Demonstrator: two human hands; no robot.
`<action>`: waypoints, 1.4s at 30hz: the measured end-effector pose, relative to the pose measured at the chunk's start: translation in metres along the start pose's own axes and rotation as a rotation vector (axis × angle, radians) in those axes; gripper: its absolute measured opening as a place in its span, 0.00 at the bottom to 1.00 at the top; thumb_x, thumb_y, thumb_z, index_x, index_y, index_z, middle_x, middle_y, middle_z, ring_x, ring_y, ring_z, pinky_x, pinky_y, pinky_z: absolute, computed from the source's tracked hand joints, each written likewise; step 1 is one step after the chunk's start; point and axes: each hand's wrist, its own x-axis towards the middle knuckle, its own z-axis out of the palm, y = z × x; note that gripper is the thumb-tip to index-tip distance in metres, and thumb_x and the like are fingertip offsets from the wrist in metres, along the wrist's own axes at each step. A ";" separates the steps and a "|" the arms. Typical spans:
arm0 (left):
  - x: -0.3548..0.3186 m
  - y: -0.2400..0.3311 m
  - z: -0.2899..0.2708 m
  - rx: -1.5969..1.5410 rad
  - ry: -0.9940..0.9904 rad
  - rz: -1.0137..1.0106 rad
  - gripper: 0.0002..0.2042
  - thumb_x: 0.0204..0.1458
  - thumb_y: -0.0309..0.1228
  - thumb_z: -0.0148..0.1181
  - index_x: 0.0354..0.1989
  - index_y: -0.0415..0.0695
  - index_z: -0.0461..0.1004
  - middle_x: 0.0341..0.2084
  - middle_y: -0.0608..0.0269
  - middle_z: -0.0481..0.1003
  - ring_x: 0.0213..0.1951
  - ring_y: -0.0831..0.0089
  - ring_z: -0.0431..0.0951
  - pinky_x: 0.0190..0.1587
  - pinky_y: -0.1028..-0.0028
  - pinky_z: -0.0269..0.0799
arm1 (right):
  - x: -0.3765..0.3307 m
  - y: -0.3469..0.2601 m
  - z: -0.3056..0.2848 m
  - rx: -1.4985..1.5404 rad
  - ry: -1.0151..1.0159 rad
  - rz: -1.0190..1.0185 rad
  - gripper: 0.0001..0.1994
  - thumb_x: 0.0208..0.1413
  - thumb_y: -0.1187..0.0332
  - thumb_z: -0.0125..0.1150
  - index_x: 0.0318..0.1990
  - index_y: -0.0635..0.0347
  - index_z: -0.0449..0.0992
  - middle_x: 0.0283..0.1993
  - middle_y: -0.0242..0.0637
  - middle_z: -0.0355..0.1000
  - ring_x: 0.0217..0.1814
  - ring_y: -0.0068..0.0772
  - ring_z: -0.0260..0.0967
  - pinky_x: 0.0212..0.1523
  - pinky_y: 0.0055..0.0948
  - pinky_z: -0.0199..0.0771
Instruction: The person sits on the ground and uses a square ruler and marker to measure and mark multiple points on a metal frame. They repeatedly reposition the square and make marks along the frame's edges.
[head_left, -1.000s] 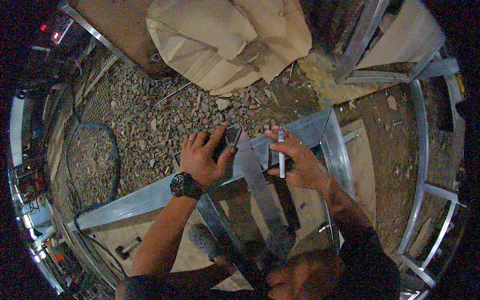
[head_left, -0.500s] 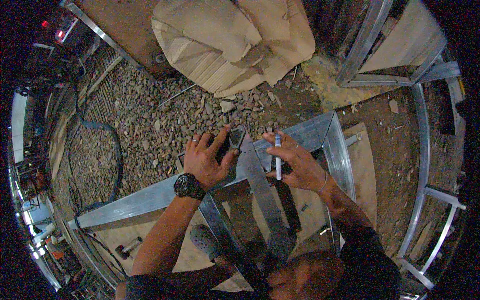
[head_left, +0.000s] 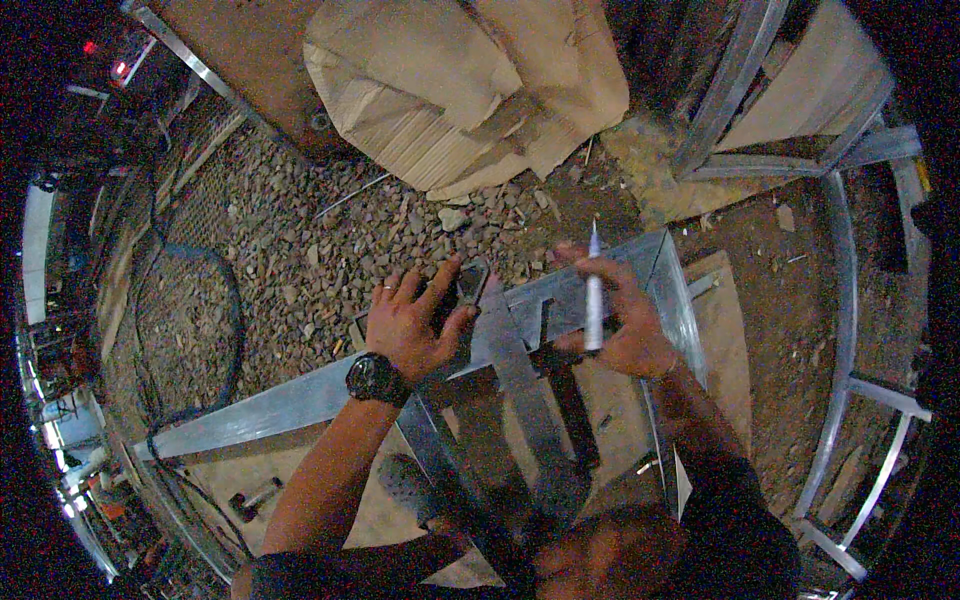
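Observation:
A long silvery metal tube (head_left: 270, 405) runs slantwise from lower left toward a mitred frame corner (head_left: 660, 255). My left hand (head_left: 410, 325) grips the tube work near its middle, with fingers over the far side and thumb beside an open tube end (head_left: 472, 285). Between my hands a flat grey metal strip (head_left: 518, 385) crosses the tube, with a dark bar (head_left: 572, 410) beside it. In my right hand (head_left: 635, 325) a white marker pen (head_left: 595, 305) stands nearly upright, thin tip pointing away. That hand is just above the frame, its fingers slightly blurred.
Gravel (head_left: 290, 250) spreads beyond the frame, and crumpled cardboard (head_left: 460, 90) lies at the far side. A black cable (head_left: 235, 310) curls at left. A hammer-like tool (head_left: 255, 498) rests on a board. Other metal frames (head_left: 845, 270) stand at right. My grey clog (head_left: 410, 480) is below.
My right hand has moved right and slightly away along the frame with the marker pen. The pen's thin tip now shows. My left hand has stayed in place.

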 end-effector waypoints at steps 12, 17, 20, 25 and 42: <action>0.002 0.004 -0.001 -0.011 -0.011 -0.014 0.32 0.56 0.54 0.64 0.69 0.59 0.71 0.41 0.47 0.75 0.46 0.44 0.75 0.54 0.49 0.70 | 0.042 0.006 -0.018 0.180 0.139 0.442 0.11 0.61 0.60 0.71 0.43 0.55 0.80 0.29 0.28 0.76 0.31 0.20 0.72 0.30 0.25 0.73; -0.002 -0.002 0.004 0.073 0.077 0.054 0.33 0.56 0.54 0.65 0.70 0.59 0.71 0.41 0.49 0.75 0.47 0.44 0.74 0.53 0.49 0.70 | 0.024 0.014 -0.013 -0.206 0.113 0.273 0.12 0.56 0.71 0.75 0.29 0.56 0.74 0.31 0.35 0.78 0.28 0.25 0.75 0.30 0.30 0.74; 0.001 0.004 -0.001 -0.009 -0.003 -0.007 0.33 0.55 0.54 0.65 0.70 0.59 0.71 0.41 0.49 0.75 0.48 0.43 0.74 0.53 0.49 0.70 | 0.023 0.015 -0.007 -0.190 0.123 0.299 0.13 0.56 0.72 0.74 0.25 0.56 0.73 0.30 0.36 0.78 0.29 0.27 0.76 0.29 0.32 0.74; -0.003 0.001 0.003 0.019 0.031 0.010 0.33 0.54 0.54 0.66 0.69 0.59 0.72 0.40 0.49 0.75 0.47 0.44 0.74 0.52 0.49 0.70 | 0.018 0.021 -0.009 -0.201 0.074 0.280 0.14 0.55 0.72 0.74 0.25 0.55 0.72 0.27 0.34 0.77 0.27 0.25 0.74 0.28 0.33 0.73; 0.001 0.002 -0.001 0.016 0.054 0.032 0.33 0.54 0.54 0.67 0.69 0.58 0.72 0.35 0.52 0.73 0.43 0.47 0.73 0.49 0.52 0.69 | 0.025 0.023 -0.004 -0.232 0.147 0.060 0.16 0.53 0.70 0.74 0.21 0.51 0.70 0.19 0.30 0.67 0.19 0.30 0.66 0.21 0.34 0.65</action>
